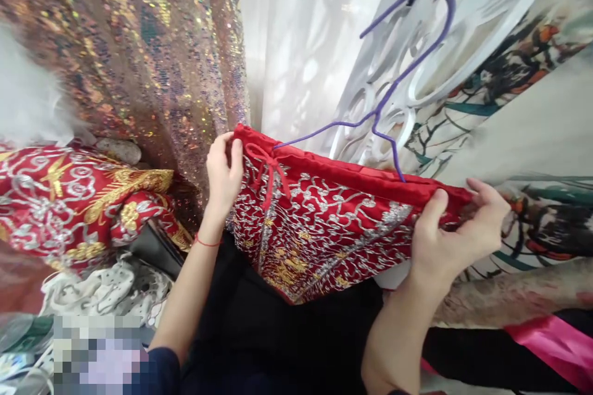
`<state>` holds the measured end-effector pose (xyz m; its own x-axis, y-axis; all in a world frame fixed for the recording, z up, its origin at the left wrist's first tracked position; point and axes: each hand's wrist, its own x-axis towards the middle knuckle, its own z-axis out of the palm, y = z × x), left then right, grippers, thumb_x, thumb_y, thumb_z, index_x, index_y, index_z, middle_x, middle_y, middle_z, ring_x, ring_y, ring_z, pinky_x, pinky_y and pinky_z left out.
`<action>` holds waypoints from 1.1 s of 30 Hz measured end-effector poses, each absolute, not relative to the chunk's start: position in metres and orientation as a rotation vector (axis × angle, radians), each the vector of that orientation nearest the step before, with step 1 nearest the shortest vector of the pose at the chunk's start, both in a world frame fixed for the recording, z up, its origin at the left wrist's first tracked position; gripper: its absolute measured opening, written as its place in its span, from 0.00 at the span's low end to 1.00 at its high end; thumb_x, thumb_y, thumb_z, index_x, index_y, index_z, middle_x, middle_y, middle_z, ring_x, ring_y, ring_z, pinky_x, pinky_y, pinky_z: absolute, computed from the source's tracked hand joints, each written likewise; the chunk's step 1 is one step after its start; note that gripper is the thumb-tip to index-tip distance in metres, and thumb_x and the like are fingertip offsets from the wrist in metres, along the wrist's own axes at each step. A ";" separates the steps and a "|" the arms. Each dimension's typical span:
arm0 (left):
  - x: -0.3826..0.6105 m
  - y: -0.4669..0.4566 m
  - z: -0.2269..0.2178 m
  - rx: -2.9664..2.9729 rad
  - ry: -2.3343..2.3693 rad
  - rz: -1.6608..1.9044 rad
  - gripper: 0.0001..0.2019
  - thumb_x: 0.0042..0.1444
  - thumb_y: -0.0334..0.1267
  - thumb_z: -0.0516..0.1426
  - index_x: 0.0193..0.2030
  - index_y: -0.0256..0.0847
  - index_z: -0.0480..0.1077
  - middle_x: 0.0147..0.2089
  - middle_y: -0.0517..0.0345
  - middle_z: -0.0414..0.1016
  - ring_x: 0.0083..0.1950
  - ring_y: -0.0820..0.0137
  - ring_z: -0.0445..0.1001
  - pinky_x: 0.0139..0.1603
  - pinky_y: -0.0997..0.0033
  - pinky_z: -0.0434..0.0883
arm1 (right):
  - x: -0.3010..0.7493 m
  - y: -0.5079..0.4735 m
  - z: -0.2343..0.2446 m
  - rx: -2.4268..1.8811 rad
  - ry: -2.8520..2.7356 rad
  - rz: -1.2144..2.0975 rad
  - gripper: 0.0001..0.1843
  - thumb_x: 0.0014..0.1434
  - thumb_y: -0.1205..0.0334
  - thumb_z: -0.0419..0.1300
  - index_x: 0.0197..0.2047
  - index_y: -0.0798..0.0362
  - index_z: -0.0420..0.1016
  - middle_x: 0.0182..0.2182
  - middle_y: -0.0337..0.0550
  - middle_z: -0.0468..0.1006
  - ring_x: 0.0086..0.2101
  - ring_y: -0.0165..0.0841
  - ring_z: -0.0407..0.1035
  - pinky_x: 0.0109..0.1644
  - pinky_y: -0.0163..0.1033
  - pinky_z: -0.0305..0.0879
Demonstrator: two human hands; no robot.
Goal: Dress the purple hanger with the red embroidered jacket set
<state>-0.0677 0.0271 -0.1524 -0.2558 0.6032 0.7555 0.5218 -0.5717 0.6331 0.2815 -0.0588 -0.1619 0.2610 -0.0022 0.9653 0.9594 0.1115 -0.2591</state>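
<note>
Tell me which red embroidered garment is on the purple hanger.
The silver-embroidered red garment held by left hand and right hand; the gold-embroidered red one lies heaped aside.

A: That red embroidered cloth garment at the left hand?
B: Glossy satin, raised silver and gold thread. Above the hand, bronze sequin fabric glitters; the thin purple hanger looks matt.

Embroidered garment held mid-view, a hand at each upper corner.
The left hand grips its left corner and the right hand its right edge. The hanger rises above it, towards the right. Behind hang the sequined cloth at left, the curtain in the centre and the printed cloth at right. Far left, a folded garment lies above a lace cloth.
</note>
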 end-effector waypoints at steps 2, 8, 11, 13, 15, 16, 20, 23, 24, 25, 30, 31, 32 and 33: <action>-0.065 0.011 -0.153 2.021 1.521 1.941 0.19 0.67 0.46 0.52 0.59 0.37 0.66 0.59 0.42 0.74 0.60 0.60 0.73 0.63 0.57 0.68 | 0.270 -0.060 -0.163 -1.236 -1.017 -0.990 0.26 0.53 0.53 0.62 0.56 0.43 0.79 0.39 0.63 0.82 0.40 0.58 0.77 0.39 0.62 0.69; -0.075 -0.055 -0.138 2.426 1.393 1.797 0.16 0.66 0.35 0.52 0.60 0.39 0.68 0.62 0.43 0.73 0.65 0.61 0.70 0.67 0.56 0.67 | 0.229 -0.071 -0.163 -1.121 -0.964 -0.940 0.38 0.44 0.52 0.67 0.61 0.44 0.76 0.49 0.67 0.77 0.51 0.64 0.72 0.52 0.71 0.65; -0.098 -0.095 -0.122 2.493 1.370 1.782 0.10 0.65 0.34 0.54 0.50 0.43 0.72 0.54 0.49 0.77 0.57 0.63 0.75 0.61 0.58 0.72 | 0.182 -0.082 -0.151 -1.026 -1.050 -0.859 0.30 0.51 0.55 0.64 0.59 0.44 0.78 0.49 0.63 0.77 0.52 0.59 0.71 0.56 0.69 0.65; -0.121 -0.120 -0.117 2.459 1.509 1.797 0.08 0.64 0.35 0.55 0.49 0.44 0.73 0.52 0.51 0.76 0.56 0.62 0.75 0.61 0.56 0.71 | 0.138 -0.092 -0.140 -0.994 -1.183 -0.744 0.24 0.56 0.60 0.62 0.56 0.46 0.78 0.49 0.59 0.76 0.53 0.55 0.71 0.57 0.67 0.67; -0.149 -0.139 -0.120 2.372 1.724 1.807 0.12 0.62 0.39 0.58 0.53 0.45 0.71 0.55 0.48 0.74 0.60 0.59 0.72 0.66 0.51 0.68 | 0.088 -0.100 -0.132 -0.965 -1.367 -0.560 0.20 0.60 0.63 0.59 0.56 0.48 0.76 0.49 0.57 0.74 0.54 0.52 0.70 0.58 0.65 0.66; -0.165 -0.146 -0.126 2.314 1.839 1.806 0.18 0.60 0.41 0.61 0.56 0.44 0.69 0.59 0.46 0.72 0.64 0.56 0.69 0.68 0.47 0.65 | 0.062 -0.104 -0.128 -0.929 -1.468 -0.480 0.19 0.62 0.64 0.57 0.56 0.48 0.75 0.50 0.56 0.73 0.55 0.51 0.68 0.59 0.65 0.65; -0.224 -0.159 -0.165 1.991 2.264 1.711 0.48 0.44 0.50 0.71 0.69 0.39 0.56 0.74 0.30 0.51 0.76 0.36 0.46 0.72 0.28 0.50 | -0.037 -0.109 -0.120 -0.816 -2.022 -0.283 0.22 0.63 0.67 0.55 0.60 0.52 0.69 0.59 0.58 0.67 0.62 0.55 0.60 0.64 0.68 0.57; -0.251 -0.162 -0.188 1.740 2.468 1.491 0.51 0.39 0.48 0.72 0.68 0.33 0.56 0.73 0.20 0.52 0.75 0.27 0.44 0.66 0.19 0.49 | -0.093 -0.107 -0.120 -0.601 -2.432 -0.322 0.28 0.59 0.70 0.58 0.63 0.51 0.67 0.67 0.55 0.62 0.68 0.57 0.51 0.67 0.71 0.50; -0.255 -0.163 -0.190 1.674 2.521 1.388 0.47 0.41 0.45 0.71 0.66 0.31 0.58 0.69 0.17 0.58 0.74 0.26 0.50 0.64 0.18 0.51 | -0.107 -0.105 -0.122 -0.534 -2.523 -0.346 0.29 0.58 0.70 0.60 0.62 0.50 0.67 0.68 0.54 0.61 0.69 0.56 0.50 0.68 0.71 0.48; -0.255 -0.165 -0.191 1.621 2.562 1.279 0.39 0.45 0.42 0.68 0.63 0.29 0.61 0.63 0.16 0.66 0.71 0.26 0.57 0.62 0.18 0.54 | -0.119 -0.103 -0.124 -0.486 -2.589 -0.367 0.28 0.57 0.70 0.61 0.61 0.49 0.69 0.69 0.53 0.60 0.69 0.55 0.49 0.69 0.71 0.46; -0.232 -0.171 -0.179 1.628 2.557 1.094 0.14 0.58 0.29 0.49 0.49 0.30 0.69 0.43 0.26 0.79 0.53 0.39 0.78 0.59 0.30 0.65 | -0.151 -0.089 -0.140 -0.501 -2.624 -0.359 0.14 0.63 0.68 0.57 0.50 0.49 0.76 0.65 0.51 0.69 0.66 0.50 0.57 0.68 0.69 0.48; -0.227 -0.170 -0.177 1.637 2.536 1.192 0.15 0.59 0.29 0.48 0.50 0.31 0.69 0.45 0.27 0.79 0.55 0.40 0.77 0.60 0.32 0.65 | -0.154 -0.086 -0.142 -0.514 -2.597 -0.341 0.13 0.64 0.68 0.55 0.49 0.49 0.77 0.63 0.51 0.71 0.64 0.48 0.59 0.67 0.68 0.49; -0.224 -0.168 -0.176 1.629 2.513 1.322 0.16 0.59 0.29 0.47 0.52 0.31 0.68 0.50 0.26 0.77 0.59 0.41 0.75 0.62 0.33 0.64 | -0.157 -0.084 -0.142 -0.530 -2.566 -0.320 0.13 0.65 0.67 0.54 0.48 0.49 0.77 0.60 0.50 0.74 0.62 0.47 0.61 0.66 0.66 0.51; -0.222 -0.167 -0.175 1.610 2.489 1.463 0.18 0.60 0.30 0.47 0.55 0.32 0.67 0.57 0.26 0.74 0.63 0.41 0.72 0.63 0.33 0.62 | -0.159 -0.083 -0.142 -0.553 -2.535 -0.296 0.13 0.66 0.67 0.53 0.48 0.49 0.77 0.56 0.50 0.77 0.59 0.46 0.64 0.65 0.64 0.52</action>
